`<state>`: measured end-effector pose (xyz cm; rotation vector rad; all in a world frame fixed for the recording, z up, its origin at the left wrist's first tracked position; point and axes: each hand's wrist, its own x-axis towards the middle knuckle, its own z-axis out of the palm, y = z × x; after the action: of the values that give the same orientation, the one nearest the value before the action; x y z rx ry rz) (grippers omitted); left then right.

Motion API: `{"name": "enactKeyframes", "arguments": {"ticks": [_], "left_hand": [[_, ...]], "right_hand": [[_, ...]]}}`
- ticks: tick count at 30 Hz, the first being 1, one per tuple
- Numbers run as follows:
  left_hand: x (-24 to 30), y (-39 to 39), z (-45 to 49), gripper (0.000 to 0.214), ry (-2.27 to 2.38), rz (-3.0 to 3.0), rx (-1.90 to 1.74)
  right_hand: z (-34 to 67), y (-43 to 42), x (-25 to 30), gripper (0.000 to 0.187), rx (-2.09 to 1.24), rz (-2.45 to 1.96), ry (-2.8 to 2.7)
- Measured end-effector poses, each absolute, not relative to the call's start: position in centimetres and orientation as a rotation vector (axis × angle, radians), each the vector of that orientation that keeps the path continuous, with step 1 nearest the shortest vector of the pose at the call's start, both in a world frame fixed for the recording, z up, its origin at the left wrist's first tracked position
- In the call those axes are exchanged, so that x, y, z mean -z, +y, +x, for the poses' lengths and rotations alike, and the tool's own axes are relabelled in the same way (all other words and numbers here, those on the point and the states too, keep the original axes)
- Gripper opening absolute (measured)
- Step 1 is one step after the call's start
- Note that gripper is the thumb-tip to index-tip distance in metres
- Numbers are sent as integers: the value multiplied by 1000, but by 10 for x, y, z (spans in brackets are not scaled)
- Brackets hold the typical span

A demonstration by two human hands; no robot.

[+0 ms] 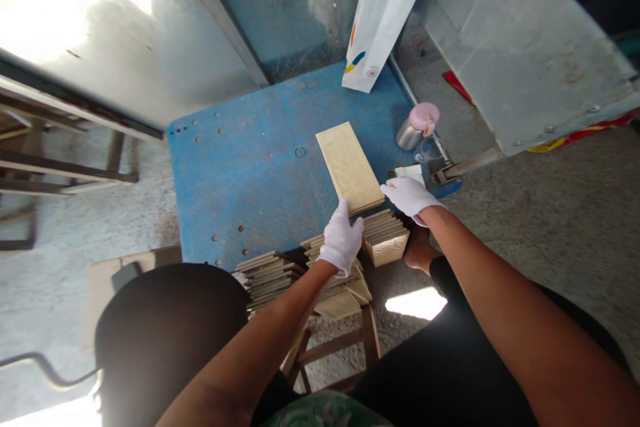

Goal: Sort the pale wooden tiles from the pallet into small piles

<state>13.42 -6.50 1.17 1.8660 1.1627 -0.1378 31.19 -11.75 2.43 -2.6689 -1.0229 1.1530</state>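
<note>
Near the middle of the head view, a pale board [350,167] lies on the blue table [240,173], close to its near edge; take it as the centre of the dial. The gloved left hand [343,237] is at 6 o'clock, fingertips touching the board's near end; the right hand [410,197] is at 4 o'clock, fingertips at its near right corner. The hands are apart, and whether either one grips cannot be told. More boards wait in a left stack [270,277] toward 7 o'clock, a middle stack [343,290] at 6 and a right stack [386,237] at 5. The left stack sits unevenly, so a bump from the left forearm could send pieces sliding; dragging the board nearer could also knock the stacks beneath the left hand. At 2 o'clock, near the table's right edge, a lidded flask [411,138] could tip if the right arm swung wide; its pink lid hides whatever is inside. Just past 12 o'clock stands a white bag [383,20], contents out of sight.
</note>
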Motion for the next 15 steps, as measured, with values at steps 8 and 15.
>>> {"name": "enactKeyframes", "arguments": {"ticks": [8,15], "left_hand": [[-6,-52,149,58,1208,1708,139],[-4,-53,151,56,1184,1603,76]], "right_hand": [[296,-113,-1,32,-1222,-2540,-749],[291,-114,6,32,-1236,-2465,-555]]}}
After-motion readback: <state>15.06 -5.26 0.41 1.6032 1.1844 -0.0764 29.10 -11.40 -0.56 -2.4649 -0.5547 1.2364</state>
